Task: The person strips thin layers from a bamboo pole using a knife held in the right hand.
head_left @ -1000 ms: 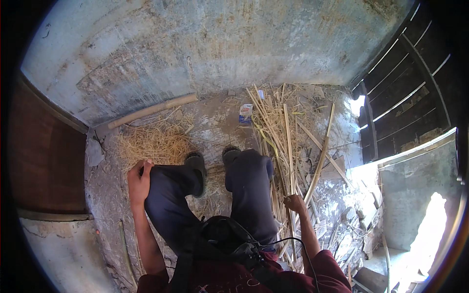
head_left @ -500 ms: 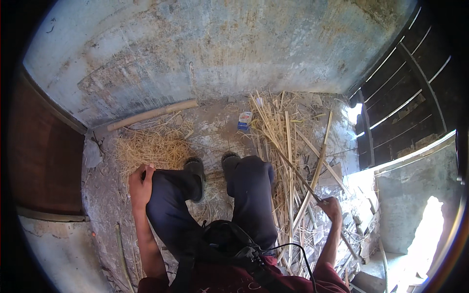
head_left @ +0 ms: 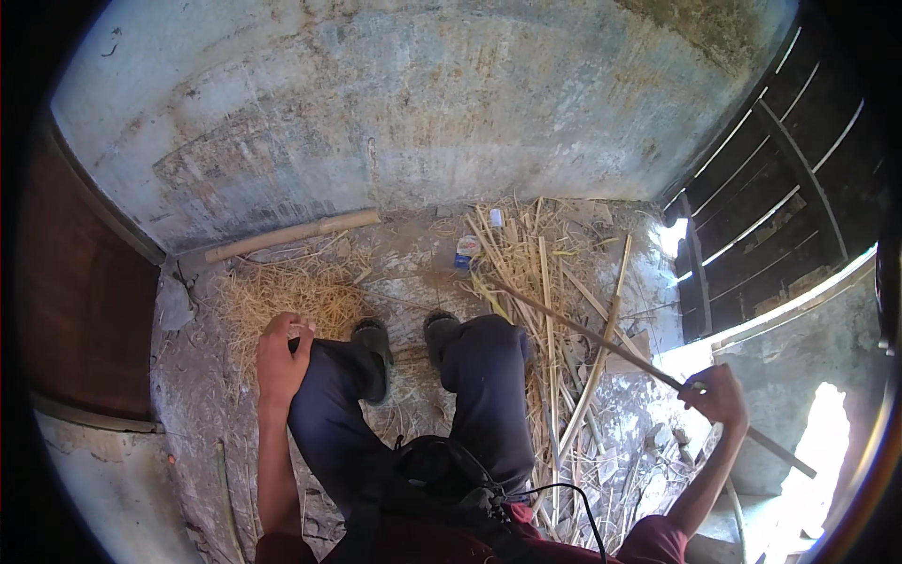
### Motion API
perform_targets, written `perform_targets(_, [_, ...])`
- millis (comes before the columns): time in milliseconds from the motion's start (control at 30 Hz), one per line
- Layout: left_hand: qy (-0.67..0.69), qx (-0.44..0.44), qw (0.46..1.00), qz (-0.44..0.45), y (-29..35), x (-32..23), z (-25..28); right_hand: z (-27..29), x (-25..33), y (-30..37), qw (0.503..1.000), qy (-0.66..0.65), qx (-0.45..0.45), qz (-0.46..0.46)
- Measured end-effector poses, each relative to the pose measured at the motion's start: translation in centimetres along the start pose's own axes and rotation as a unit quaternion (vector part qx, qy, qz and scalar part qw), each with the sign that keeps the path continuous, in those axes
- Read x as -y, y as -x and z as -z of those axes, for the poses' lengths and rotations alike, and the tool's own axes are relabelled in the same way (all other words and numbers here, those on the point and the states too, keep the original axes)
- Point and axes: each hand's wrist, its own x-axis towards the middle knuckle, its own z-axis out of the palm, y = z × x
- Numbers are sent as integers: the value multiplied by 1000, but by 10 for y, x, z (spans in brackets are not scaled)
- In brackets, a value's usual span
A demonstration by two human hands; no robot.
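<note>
Straw everywhere, honestly. Starting at the left of the frame, our left hand (head_left: 282, 357) sits curled on our knee (head_left: 315, 376) with nothing in it, probably just propping us up. Right above it there's a loose heap of straw (head_left: 287, 296), and a thick pole (head_left: 293, 235) lies along the foot of the wall (head_left: 423, 103). Over at centre right, a pile of split canes (head_left: 545, 282) is fanned out by our shoes. Our right hand (head_left: 719, 395) is closed around a long thin stick (head_left: 601, 343), held slanting across that pile, likely to keep it off the clutter. Floor's dusty concrete (head_left: 413, 258); dark slatted door (head_left: 780, 197) at upper right, sun coming through.
</note>
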Motion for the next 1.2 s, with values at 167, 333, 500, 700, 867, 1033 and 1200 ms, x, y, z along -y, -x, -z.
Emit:
perform_targets(167, [91,36,986,-133,-25,-70,-4,50,48,-16,994,-43,-40,95])
perform_targets(333, [170,101,959,-201,-42,-125,-41,40,119,-57,959,20,-181,215])
perform_targets(500, [101,31,950,-293,-59,-149,-51,32,192,-82,918,-5,-256,303])
perform_targets(700, [-53,-37,936,-346,-81,-127,-45,14,257,-121,865,-73,-241,435])
perform_targets(867, [-43,180,935,-303,-98,-99,-37,-5,298,-168,835,-46,-270,477])
perform_targets(1033, [-17,104,955,-276,-106,-59,-73,-8,350,-169,859,-78,-288,416])
perform_targets(1200, [-46,131,974,-178,-118,-60,-73,-34,367,-203,845,-274,-269,373])
